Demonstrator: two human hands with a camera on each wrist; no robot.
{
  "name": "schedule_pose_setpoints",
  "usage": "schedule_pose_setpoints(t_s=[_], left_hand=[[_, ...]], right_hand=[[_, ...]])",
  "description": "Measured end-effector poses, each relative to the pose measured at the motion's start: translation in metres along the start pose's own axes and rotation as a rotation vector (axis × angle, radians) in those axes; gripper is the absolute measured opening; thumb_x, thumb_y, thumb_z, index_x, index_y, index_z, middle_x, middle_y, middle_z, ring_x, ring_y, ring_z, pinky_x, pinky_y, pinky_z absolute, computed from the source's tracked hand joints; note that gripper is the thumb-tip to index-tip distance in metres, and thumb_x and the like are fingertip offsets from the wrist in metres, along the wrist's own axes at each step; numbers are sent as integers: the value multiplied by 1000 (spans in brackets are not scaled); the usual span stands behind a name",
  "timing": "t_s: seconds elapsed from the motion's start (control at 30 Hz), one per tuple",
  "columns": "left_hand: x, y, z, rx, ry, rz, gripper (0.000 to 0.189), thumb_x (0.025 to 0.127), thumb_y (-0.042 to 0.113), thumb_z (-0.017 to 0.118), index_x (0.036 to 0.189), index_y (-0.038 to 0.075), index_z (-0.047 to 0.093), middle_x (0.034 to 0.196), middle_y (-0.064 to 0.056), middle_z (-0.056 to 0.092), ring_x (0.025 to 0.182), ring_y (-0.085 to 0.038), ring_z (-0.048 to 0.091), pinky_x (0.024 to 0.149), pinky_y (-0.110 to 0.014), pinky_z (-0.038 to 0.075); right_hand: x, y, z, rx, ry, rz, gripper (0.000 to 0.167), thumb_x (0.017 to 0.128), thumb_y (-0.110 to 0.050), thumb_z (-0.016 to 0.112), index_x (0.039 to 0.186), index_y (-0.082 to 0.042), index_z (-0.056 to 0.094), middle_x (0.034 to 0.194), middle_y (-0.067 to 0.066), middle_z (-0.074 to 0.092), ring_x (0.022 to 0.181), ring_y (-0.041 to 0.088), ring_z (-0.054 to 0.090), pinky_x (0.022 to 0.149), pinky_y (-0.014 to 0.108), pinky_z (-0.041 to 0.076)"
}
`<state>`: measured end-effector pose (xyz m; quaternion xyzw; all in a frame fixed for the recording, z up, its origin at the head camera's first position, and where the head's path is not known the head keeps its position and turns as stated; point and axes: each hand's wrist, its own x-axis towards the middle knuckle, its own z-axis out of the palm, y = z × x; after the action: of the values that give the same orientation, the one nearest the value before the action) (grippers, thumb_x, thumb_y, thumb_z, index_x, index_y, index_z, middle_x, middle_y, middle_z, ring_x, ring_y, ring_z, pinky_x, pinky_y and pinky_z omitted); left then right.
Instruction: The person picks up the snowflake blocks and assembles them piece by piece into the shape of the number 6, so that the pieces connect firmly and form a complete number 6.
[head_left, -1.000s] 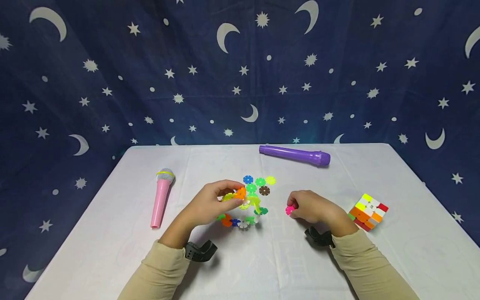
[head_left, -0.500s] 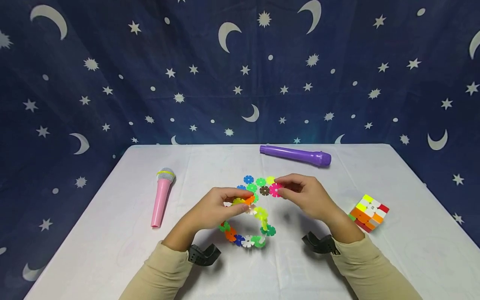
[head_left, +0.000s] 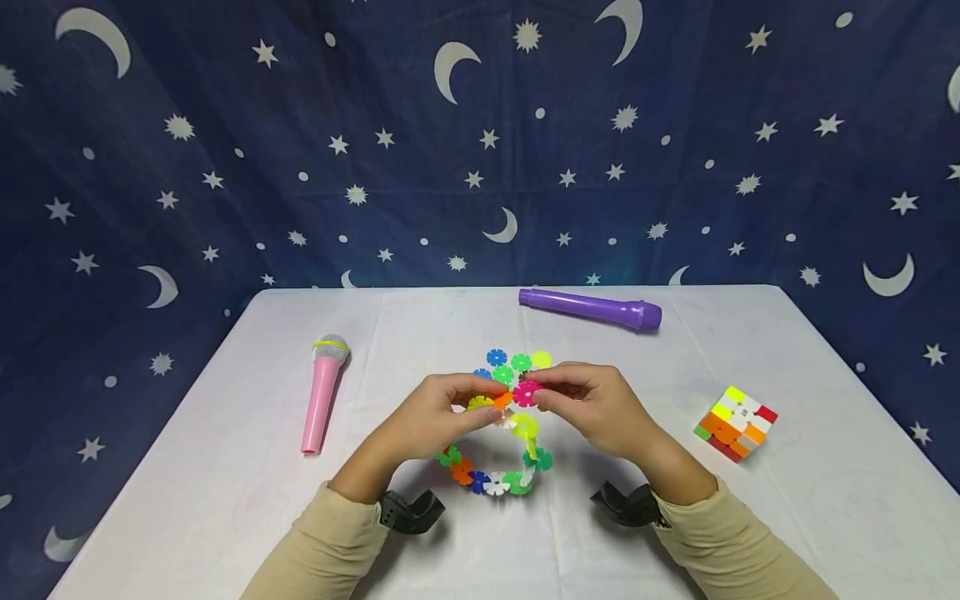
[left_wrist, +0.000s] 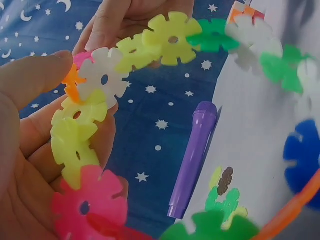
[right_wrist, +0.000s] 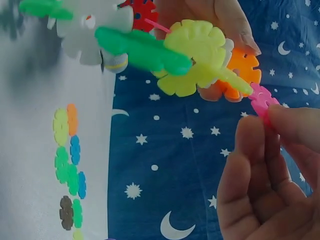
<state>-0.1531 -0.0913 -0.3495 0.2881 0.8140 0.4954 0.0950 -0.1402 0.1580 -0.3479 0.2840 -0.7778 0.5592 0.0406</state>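
Observation:
A ring of slotted snowflake discs (head_left: 461, 472), linked edge to edge in several colours, hangs from my left hand (head_left: 431, 417). Thumb and fingers there pinch an orange disc (head_left: 501, 401) at the top of the ring. My right hand (head_left: 600, 408) pinches a pink disc (head_left: 527, 394) between thumb and fingertips, close beside the orange one. In the right wrist view the pink disc (right_wrist: 263, 100) meets the edge of the orange disc (right_wrist: 245, 75); whether their slots interlock I cannot tell. Part of the ring's upper left is hidden behind the left fingers.
Loose discs (head_left: 521, 362) lie on the white tablecloth just beyond the hands, including blue, green, yellow and brown ones. A pink microphone (head_left: 322, 400) lies at left, a purple microphone (head_left: 588, 309) at the back. A puzzle cube (head_left: 738, 423) sits at right, before a starry curtain (head_left: 405, 200).
My right hand has carried the pink disc leftward to the orange disc. The left hand has shifted slightly right, and the ring now hangs lower and nearer to me.

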Motion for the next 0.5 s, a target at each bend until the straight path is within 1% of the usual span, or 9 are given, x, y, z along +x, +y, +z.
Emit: schedule_pose_setpoints(t_s=[0.1, 0.17, 0.3, 0.4, 0.5], left_hand=[[0, 0, 0, 5, 9, -2, 32, 93, 26, 72, 121, 11, 73, 115, 5, 71, 108, -15, 62, 91, -40, 49], [1, 0, 1, 13, 17, 2, 32, 92, 27, 73, 120, 11, 74, 114, 5, 72, 107, -14, 62, 91, -40, 49], [1, 0, 2, 45, 45, 30, 30, 90, 25, 76, 116, 10, 76, 110, 4, 73, 100, -12, 64, 86, -37, 51], [1, 0, 4, 59, 56, 49, 28, 88, 23, 78, 113, 10, 77, 107, 3, 74, 93, -11, 64, 75, -31, 51], [1, 1, 4, 57, 50, 47, 27, 87, 22, 79, 111, 9, 78, 105, 2, 74, 86, -11, 63, 65, -26, 49]], right_hand=[[0, 0, 2, -55, 10, -23, 22, 88, 1, 74, 110, 1, 75, 97, 3, 73, 79, 18, 67, 69, 28, 57], [0, -1, 4, -90, 18, -55, 21, 88, 1, 74, 109, 1, 76, 95, 2, 73, 77, 15, 64, 67, 27, 55], [0, -3, 8, -140, 37, -108, 22, 87, 3, 74, 109, 1, 76, 90, 1, 71, 73, 13, 58, 62, 25, 51], [0, -3, 11, -148, 48, -117, 23, 85, 5, 75, 108, 1, 77, 87, -2, 69, 71, 13, 57, 59, 24, 49], [0, -3, 13, -169, 56, -121, 23, 84, 6, 76, 107, 1, 77, 84, -5, 67, 69, 12, 55, 58, 24, 48]])
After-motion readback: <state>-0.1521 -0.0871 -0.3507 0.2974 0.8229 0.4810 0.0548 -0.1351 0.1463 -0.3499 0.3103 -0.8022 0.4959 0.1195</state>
